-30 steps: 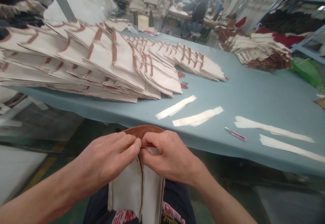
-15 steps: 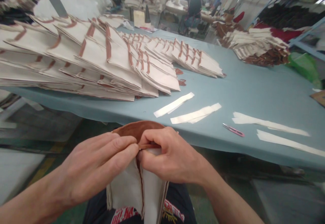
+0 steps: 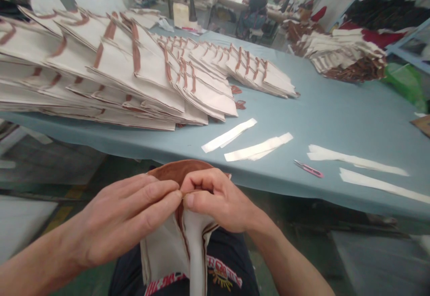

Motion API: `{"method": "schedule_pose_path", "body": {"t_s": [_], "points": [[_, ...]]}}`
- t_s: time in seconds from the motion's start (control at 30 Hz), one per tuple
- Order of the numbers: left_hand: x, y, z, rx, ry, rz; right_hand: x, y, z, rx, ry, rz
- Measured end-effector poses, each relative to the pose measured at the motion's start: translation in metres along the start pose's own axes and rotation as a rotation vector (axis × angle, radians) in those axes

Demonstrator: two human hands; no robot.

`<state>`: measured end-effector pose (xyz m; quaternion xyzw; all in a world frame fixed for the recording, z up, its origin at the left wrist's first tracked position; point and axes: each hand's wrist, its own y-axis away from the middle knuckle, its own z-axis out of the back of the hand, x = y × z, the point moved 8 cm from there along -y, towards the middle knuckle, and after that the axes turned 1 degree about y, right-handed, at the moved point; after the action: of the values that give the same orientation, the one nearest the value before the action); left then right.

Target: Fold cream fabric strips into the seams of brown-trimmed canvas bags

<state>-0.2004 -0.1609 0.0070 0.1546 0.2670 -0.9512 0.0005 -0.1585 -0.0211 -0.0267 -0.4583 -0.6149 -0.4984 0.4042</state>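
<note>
A cream fabric piece (image 3: pixel 163 251) with dark brown edging hangs in front of my lap. Its upper part shows a curved brown fabric band (image 3: pixel 171 169). My left hand (image 3: pixel 134 211) is closed at the top edge, its fingers held together and pressing the cloth near the brown seam. Directly beside it, my right hand (image 3: pixel 217 197) pinches the same edge between thumb and bent forefinger. The fingertips of both hands meet at the seam, and what lies right under them is hidden. Below, the cloth falls in folds over dark clothing with red lettering.
Large stacks of cream fabric pieces (image 3: pixel 131 72) with brown strips cover the left of the blue table (image 3: pixel 336 112). Cream strips (image 3: pixel 258 147) and pink-handled thread snips (image 3: pixel 309 169) lie near its front edge. A cream and brown pile (image 3: pixel 346 56) sits at far right. A person (image 3: pixel 257 0) is in the background.
The right side of the cloth has folded inward below my right hand, which has tilted slightly. Both hands keep their hold at the seam. The view has shifted a little.
</note>
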Motion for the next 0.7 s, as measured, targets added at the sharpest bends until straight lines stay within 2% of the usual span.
{"method": "schedule_pose_path", "body": {"t_s": [0.1, 0.13, 0.2, 0.3, 0.37, 0.43, 0.5, 0.57, 0.7], "points": [[0.0, -0.004, -0.002, 0.024, -0.001, -0.155, -0.004, -0.001, -0.001, -0.03, -0.006, -0.009], [0.001, -0.007, -0.002, 0.021, 0.022, -0.163, -0.003, 0.0, -0.001, -0.044, 0.007, 0.003], [0.007, -0.016, 0.0, 0.012, 0.075, -0.093, 0.003, 0.004, -0.001, -0.079, 0.071, 0.057], [0.014, -0.026, 0.006, 0.038, 0.146, 0.082, 0.019, 0.012, 0.001, -0.155, 0.255, 0.2], [0.016, -0.029, 0.007, 0.113, 0.225, 0.152, 0.03, 0.017, 0.0, -0.2, 0.38, 0.298], [0.02, -0.029, 0.004, 0.235, 0.328, 0.206, 0.037, 0.022, -0.002, -0.223, 0.473, 0.36], [0.023, -0.027, 0.001, 0.331, 0.401, 0.216, 0.039, 0.024, -0.004, -0.228, 0.521, 0.383], [0.025, -0.027, 0.0, 0.372, 0.421, 0.183, 0.038, 0.025, -0.006, -0.223, 0.531, 0.4], [0.029, -0.027, -0.006, 0.32, 0.476, 0.143, 0.032, 0.023, -0.011, -0.16, 0.314, 0.509]]}}
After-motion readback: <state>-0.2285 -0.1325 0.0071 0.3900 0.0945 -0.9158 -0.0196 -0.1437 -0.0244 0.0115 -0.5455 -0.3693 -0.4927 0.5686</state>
